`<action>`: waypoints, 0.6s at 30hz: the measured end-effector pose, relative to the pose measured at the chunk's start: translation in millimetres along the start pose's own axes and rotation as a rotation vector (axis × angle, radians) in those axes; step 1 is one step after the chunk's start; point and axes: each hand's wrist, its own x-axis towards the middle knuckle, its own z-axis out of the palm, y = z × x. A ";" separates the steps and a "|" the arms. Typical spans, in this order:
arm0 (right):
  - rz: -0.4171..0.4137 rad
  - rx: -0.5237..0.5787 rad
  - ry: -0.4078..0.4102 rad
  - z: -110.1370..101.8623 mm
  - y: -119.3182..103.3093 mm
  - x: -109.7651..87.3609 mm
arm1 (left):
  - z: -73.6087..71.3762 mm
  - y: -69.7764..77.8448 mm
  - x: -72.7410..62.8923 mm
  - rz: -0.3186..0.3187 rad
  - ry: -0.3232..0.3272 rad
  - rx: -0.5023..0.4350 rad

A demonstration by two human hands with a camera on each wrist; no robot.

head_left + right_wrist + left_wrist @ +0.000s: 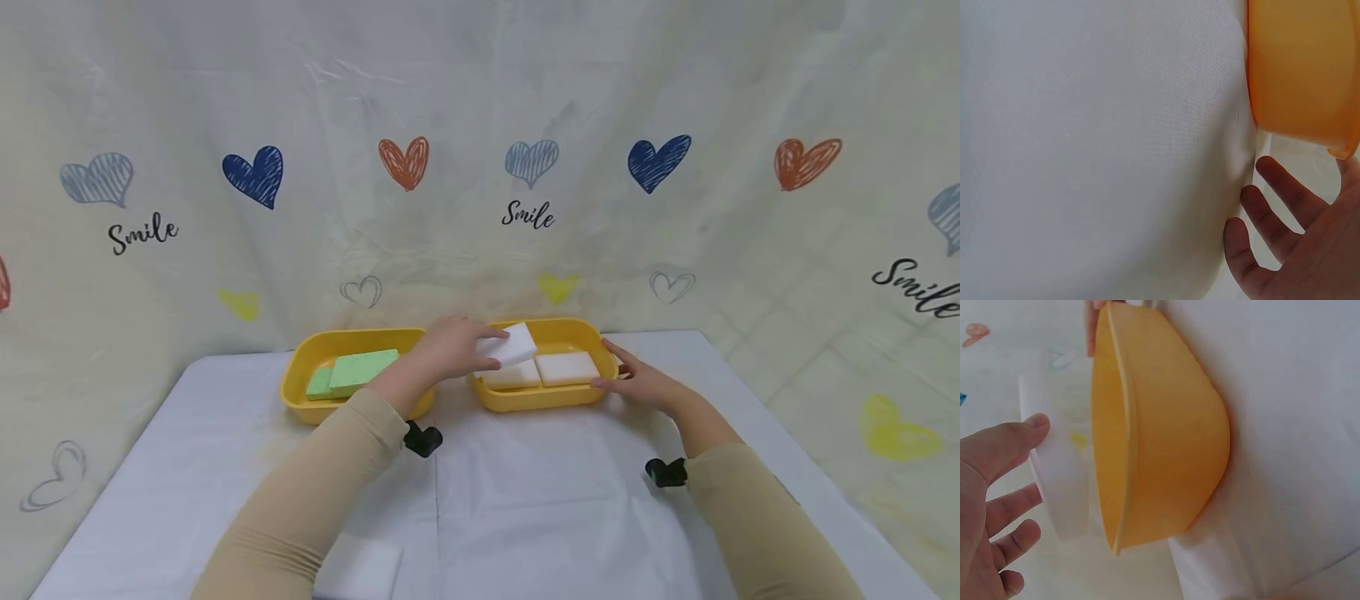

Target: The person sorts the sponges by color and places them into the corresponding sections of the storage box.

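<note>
My left hand (pixel 453 346) pinches a white sponge block (pixel 513 345) between thumb and fingers, above the left part of the right yellow basket (pixel 543 400). The block (pixel 1063 487) is tilted beside the basket's rim in the left wrist view, with the thumb on one face. Two more white sponge blocks, a left one (pixel 512 377) and a right one (pixel 567 367), lie side by side in that basket. My right hand (pixel 645 382) holds the basket's right end by the rim with thumb and forefinger. Its other fingers (pixel 1285 187) spread away below the rim.
A second yellow basket (pixel 300 400) stands to the left, holding green sponge blocks (pixel 363 371), partly behind my left forearm. Another white block (pixel 363 569) lies near the table's front edge by my left sleeve. A printed curtain (pixel 465 242) hangs behind the white-covered table (pixel 525 500).
</note>
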 end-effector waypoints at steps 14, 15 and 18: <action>-0.014 0.001 0.007 1.2 -0.4 -2.0 | 18.7 8.4 44.6 -0.052 -0.041 -0.035; -0.014 0.000 0.010 1.1 -0.3 -1.9 | 19.7 7.7 45.6 -0.060 -0.046 -0.034; -0.011 -0.006 0.009 0.1 0.2 -1.9 | 22.5 5.4 47.4 -0.072 -0.070 -0.016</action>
